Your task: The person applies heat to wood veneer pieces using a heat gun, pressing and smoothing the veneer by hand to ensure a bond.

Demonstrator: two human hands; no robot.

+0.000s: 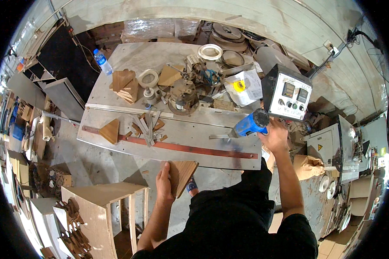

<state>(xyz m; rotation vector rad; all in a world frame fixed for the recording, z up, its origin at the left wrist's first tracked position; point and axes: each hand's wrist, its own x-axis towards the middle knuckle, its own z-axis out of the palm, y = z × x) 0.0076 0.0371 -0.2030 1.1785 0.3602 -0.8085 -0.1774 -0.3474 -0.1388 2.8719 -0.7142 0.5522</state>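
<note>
My left hand (163, 183) grips a brown wooden board (183, 176) by its left edge, in front of the metal worktable (194, 125). My right hand (275, 136) is closed round the handle of a blue heat gun (250, 124) at the table's right end. The gun's nozzle points left over the tabletop, beside some thin grey strips (219, 136). Left of centre lies a loose heap of edging strips and wood offcuts (148, 127). A wedge-shaped wooden piece (110, 131) rests near a reddish-brown strip (181, 149) set along the table's front.
A control box (289, 97) with displays and knobs stands at the right. Behind are a machine head (181, 95), stacked wooden pieces (124, 85), edging rolls (210, 52), a paper with yellow tape (244, 87) and a water bottle (102, 61). A wooden frame (103, 194) stands lower left.
</note>
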